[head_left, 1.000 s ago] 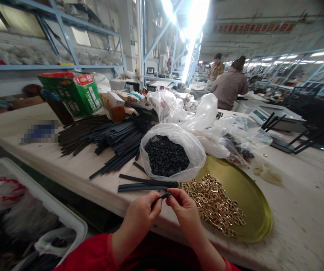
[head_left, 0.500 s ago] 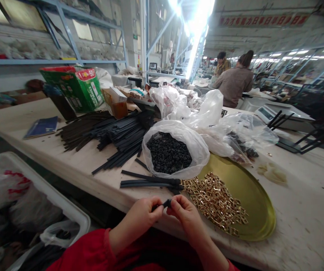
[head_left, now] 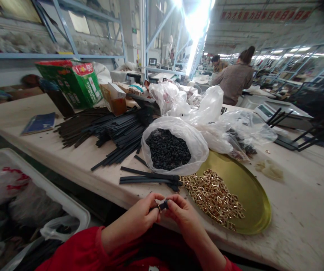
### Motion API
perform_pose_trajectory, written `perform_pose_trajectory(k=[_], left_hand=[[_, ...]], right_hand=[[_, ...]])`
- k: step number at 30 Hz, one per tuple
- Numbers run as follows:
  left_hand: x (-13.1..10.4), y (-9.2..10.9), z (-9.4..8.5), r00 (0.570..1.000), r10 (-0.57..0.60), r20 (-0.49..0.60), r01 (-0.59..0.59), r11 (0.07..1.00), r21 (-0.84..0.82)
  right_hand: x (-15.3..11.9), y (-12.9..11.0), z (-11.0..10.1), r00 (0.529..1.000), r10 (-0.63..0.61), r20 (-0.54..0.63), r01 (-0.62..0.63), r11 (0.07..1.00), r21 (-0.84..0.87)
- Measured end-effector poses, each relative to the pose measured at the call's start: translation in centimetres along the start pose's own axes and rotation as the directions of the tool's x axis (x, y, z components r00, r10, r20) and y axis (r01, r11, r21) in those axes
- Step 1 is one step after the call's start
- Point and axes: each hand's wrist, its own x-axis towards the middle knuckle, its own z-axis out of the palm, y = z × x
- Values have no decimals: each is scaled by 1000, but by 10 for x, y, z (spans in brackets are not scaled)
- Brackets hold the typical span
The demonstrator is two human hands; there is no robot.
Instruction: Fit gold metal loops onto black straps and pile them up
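Note:
Between my hands is a dark strap (head_left: 163,205) with a gold buckle (head_left: 158,206) on it. My left hand (head_left: 145,210) is closed round the strap beside the buckle. With thumb and fingers, my right hand (head_left: 180,209) pinches the strap's other end. Just beyond them lie several finished-looking dark straps (head_left: 147,180), their ends at the rim of a gold tray (head_left: 256,210). Many gold buckles (head_left: 214,199) are heaped on the tray's left side. An open plastic bag (head_left: 198,158) of small black loops (head_left: 167,150) stands behind.
Piles of dark strips (head_left: 117,130) lie on the table (head_left: 300,210), left of the bag. A blue booklet (head_left: 39,123), a green carton (head_left: 77,86) and plastic bags (head_left: 204,109) are farther back. A white bin (head_left: 77,210) stands at lower left. A person (head_left: 235,77) works beyond the table.
A gold buckle now shows on the strap by my left fingers. My hands have shifted slightly and stay close together. The whole view has moved a little.

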Motion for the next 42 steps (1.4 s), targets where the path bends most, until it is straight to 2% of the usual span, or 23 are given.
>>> perform_pose_trajectory(k=[3,6,9,14,18,21,25,31,34,38,42], left_hand=[[0,-2,0,999,-22,-48,20,999,-44],[3,-6,-1,993,-80,-91,77,997,-29],[3,-7,-3,991,-92,-92,93,996,11],[0,-3,-7,988,-82,-133,103,983,154],[-1,-5,-6,987,-78,-142,109,968,226],[-3,-7,-4,990,-92,-111,110,979,170],[-6,-3,0,988,-125,-94,129,991,39],[-9,1,9,979,-176,-99,162,978,-131],[-11,-1,11,975,-198,-96,184,973,-138],[-14,-3,10,978,-204,-47,196,971,-137],[-17,1,10,972,-231,31,233,948,-216]], right_hand=[[-3,1,5,998,-12,57,12,1000,-7],[-6,2,7,999,-31,31,30,999,30],[-7,4,6,1000,17,23,-19,994,108],[-8,12,4,974,142,178,-168,976,137],[-12,13,4,966,139,219,-161,983,89],[-15,9,5,980,63,190,-60,998,-19],[-16,8,7,993,-83,83,95,984,-154],[-12,16,9,990,-122,-71,96,952,-290],[-14,16,8,992,-124,-24,114,962,-246],[-23,12,2,985,-72,158,123,934,-336],[-28,11,-2,984,-18,176,85,920,-382]])
